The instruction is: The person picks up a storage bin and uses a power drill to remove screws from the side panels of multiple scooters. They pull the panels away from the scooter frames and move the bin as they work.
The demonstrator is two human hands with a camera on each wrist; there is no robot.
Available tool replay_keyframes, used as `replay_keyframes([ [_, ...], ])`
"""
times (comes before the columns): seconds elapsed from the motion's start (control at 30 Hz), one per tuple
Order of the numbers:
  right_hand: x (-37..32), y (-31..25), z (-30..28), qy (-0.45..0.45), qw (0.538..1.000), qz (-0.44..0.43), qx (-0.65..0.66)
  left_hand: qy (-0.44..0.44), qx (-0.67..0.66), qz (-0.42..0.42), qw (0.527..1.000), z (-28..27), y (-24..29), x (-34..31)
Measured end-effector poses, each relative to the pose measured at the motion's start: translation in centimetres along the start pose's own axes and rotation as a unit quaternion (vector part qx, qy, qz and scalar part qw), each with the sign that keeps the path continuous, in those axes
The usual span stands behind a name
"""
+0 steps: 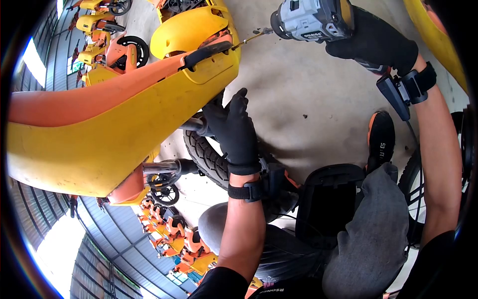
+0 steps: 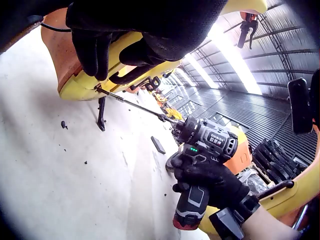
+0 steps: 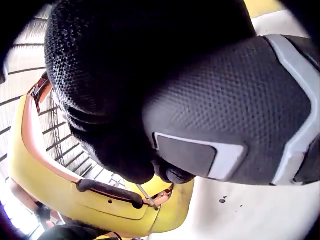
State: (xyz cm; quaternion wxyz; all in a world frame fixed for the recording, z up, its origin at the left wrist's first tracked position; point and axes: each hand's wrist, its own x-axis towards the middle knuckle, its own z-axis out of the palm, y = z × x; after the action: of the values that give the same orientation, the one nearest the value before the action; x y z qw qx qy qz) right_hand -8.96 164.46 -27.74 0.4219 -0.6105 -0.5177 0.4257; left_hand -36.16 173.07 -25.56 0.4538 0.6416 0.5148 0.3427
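My gloved right hand (image 1: 381, 40) grips a grey and black cordless drill (image 1: 313, 20); in the left wrist view the fingers wrap its handle. From the drill a long thin bit (image 2: 135, 105) runs to the edge of a yellow scooter panel (image 2: 75, 90), and its tip meets the panel there. My gloved left hand (image 1: 234, 127) is just under the yellow and orange scooter body (image 1: 114, 114), fingers extended near its lower edge; whether they touch it is unclear. In the right wrist view the drill body (image 3: 235, 110) and black glove (image 3: 115, 85) fill much of the picture.
A tyre (image 1: 204, 154) and a metal fork tube (image 1: 162, 168) are beneath the body. Rows of yellow and orange scooters (image 1: 189, 244) stand behind at the left. A black shoe (image 1: 381, 139) rests on the concrete floor (image 1: 308, 99). Another yellow body edges the upper right.
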Motion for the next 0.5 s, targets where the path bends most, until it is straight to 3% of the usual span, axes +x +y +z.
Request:
replay_keyframes([
  [0.03, 0.1, 0.4, -0.4, 0.001, 1.000, 0.000, 0.001, 0.002, -0.011, -0.005, 1.000, 0.0, 0.0, 0.0],
  [0.1, 0.5, -0.3, -1.2, -0.052, 0.991, -0.049, -0.117, 0.003, -0.021, -0.009, 1.000, 0.0, 0.0, 0.0],
  [0.13, 0.9, -0.6, -1.4, -0.052, 0.991, -0.048, -0.116, 0.005, -0.010, -0.003, 1.000, 0.0, -0.1, 0.0],
  [0.2, 1.8, -1.4, -1.5, -0.067, 0.985, -0.129, -0.094, 0.006, 0.000, 0.003, 1.000, 0.0, -0.2, -0.1],
  [0.33, 2.4, -4.7, -2.6, -0.128, 0.959, -0.103, -0.231, 0.003, 0.005, -0.007, 1.000, 0.1, 0.2, -0.1],
  [0.5, 2.7, -3.2, -2.0, -0.087, 0.971, -0.128, -0.180, -0.002, -0.018, 0.005, 1.000, 0.0, -0.2, 0.1],
])
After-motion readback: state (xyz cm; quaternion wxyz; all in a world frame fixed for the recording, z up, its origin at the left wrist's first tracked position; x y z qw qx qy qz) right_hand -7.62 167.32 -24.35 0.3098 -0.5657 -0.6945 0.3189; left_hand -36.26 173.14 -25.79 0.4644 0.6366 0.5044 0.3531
